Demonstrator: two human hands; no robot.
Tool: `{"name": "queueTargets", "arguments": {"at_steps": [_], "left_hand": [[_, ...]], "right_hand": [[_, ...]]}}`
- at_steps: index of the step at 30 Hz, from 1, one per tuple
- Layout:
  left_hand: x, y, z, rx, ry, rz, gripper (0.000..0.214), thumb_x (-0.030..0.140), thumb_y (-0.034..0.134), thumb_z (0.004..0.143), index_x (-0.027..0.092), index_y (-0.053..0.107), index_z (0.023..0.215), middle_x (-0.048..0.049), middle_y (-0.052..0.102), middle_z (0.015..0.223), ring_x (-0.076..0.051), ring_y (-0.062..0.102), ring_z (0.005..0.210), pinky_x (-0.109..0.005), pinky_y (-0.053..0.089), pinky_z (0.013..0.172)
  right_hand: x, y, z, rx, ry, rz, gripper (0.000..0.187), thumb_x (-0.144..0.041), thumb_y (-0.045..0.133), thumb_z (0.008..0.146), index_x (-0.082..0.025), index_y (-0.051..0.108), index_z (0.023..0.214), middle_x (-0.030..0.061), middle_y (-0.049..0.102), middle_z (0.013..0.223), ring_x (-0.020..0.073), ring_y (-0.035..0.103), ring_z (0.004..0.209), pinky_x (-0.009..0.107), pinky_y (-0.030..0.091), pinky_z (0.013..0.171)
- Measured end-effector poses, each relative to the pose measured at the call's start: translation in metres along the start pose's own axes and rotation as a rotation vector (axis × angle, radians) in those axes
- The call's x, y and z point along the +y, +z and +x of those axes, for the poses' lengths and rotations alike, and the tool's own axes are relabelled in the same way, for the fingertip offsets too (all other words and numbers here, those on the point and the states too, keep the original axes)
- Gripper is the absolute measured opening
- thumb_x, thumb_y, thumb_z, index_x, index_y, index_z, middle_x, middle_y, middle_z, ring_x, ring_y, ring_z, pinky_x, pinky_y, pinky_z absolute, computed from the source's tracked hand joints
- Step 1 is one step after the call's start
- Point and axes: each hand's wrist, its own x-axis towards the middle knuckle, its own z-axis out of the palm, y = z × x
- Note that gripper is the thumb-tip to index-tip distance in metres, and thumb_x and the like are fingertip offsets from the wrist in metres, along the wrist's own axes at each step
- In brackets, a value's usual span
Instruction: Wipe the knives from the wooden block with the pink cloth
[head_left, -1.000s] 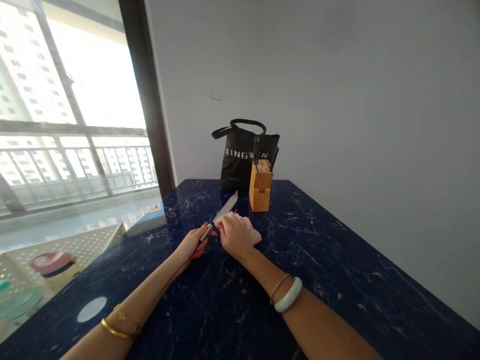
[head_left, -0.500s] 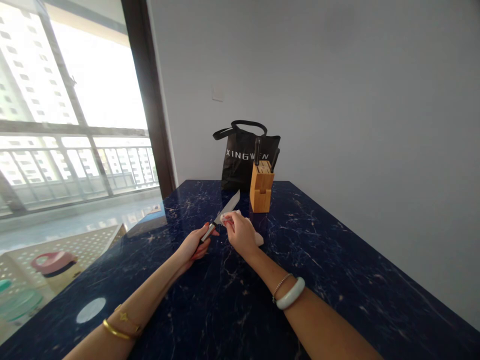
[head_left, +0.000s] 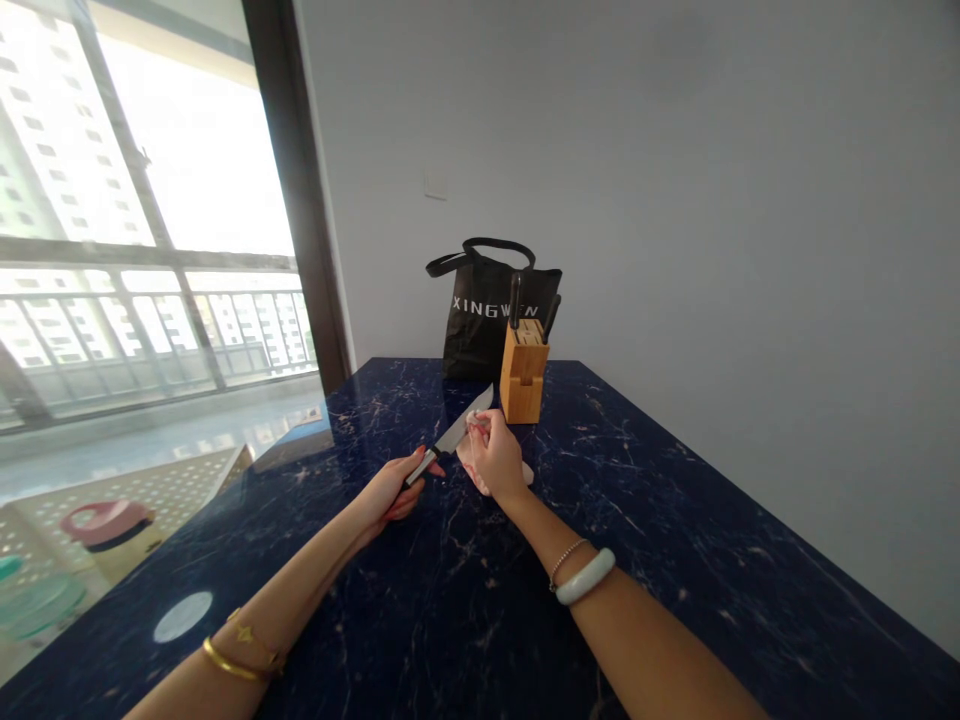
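My left hand (head_left: 395, 487) is closed around the handle of a kitchen knife (head_left: 454, 433), whose blade slants up and away to the right. My right hand (head_left: 496, 455) pinches a pale pinkish cloth (head_left: 471, 462) against the blade, about midway to the tip. Part of the cloth hangs below my fingers, and some of it is hidden behind the hand. Just beyond my right hand stands a wooden knife block (head_left: 523, 385) with two black-handled knives in it.
A black tote bag (head_left: 476, 335) stands behind the block on the dark blue marbled table (head_left: 675, 560). At the left, beyond the table edge, are a perforated cream basket (head_left: 172, 490), a pink-lidded container (head_left: 112, 535) and a greenish container (head_left: 45, 600). A grey wall rises behind.
My right hand and the cloth have slid along the blade toward its tip. The knife has shifted slightly to the right, and more of the cloth hangs into view.
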Motion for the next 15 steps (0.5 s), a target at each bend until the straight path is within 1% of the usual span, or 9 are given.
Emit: {"name": "queueTargets", "arguments": {"at_steps": [2,4,8,12,15], "left_hand": [[0.001,-0.001,0.000,0.012,-0.012,0.001,0.038,0.044,0.032,0.086,0.013,0.054,0.086,0.0103,0.025,0.027,-0.005,0.014,0.020,-0.016,0.009,0.025],[0.002,-0.002,-0.001,0.011,-0.029,0.002,0.039,0.045,0.032,0.086,0.013,0.054,0.086,0.0104,0.025,0.028,-0.005,0.014,0.020,-0.015,0.008,0.025],[0.003,-0.002,-0.003,-0.051,-0.055,0.012,0.040,0.046,0.032,0.086,0.013,0.054,0.085,0.0109,0.023,0.029,-0.004,0.012,0.021,-0.015,0.008,0.024],[0.000,-0.003,-0.003,-0.151,-0.067,0.052,0.042,0.048,0.032,0.085,0.013,0.055,0.084,0.0106,0.023,0.029,-0.005,0.013,0.021,-0.015,0.009,0.024],[-0.001,-0.001,-0.003,-0.165,-0.068,0.095,0.044,0.049,0.033,0.084,0.012,0.056,0.084,0.0106,0.023,0.029,-0.005,0.014,0.020,-0.016,0.010,0.024]], "right_hand": [[-0.001,0.002,-0.002,-0.058,-0.077,-0.009,0.014,-0.023,0.044,0.082,-0.021,0.050,0.095,0.0026,0.061,0.094,0.0157,0.056,0.087,0.027,0.040,0.076],[0.001,0.003,-0.001,-0.070,-0.101,-0.009,0.012,-0.022,0.044,0.082,-0.021,0.051,0.092,0.0018,0.062,0.092,0.0156,0.056,0.087,0.027,0.040,0.077],[0.016,0.001,0.009,0.056,0.014,0.054,0.012,-0.025,0.042,0.083,-0.020,0.051,0.090,0.0036,0.061,0.089,0.0156,0.056,0.085,0.027,0.042,0.076],[0.030,-0.012,0.019,0.180,0.164,0.104,0.015,-0.030,0.041,0.083,-0.018,0.051,0.088,0.0063,0.061,0.089,0.0170,0.057,0.081,0.029,0.043,0.075],[0.032,-0.021,0.022,0.227,0.199,0.139,0.013,-0.027,0.041,0.082,-0.018,0.049,0.087,0.0075,0.060,0.090,0.0172,0.057,0.084,0.029,0.043,0.077]]}}
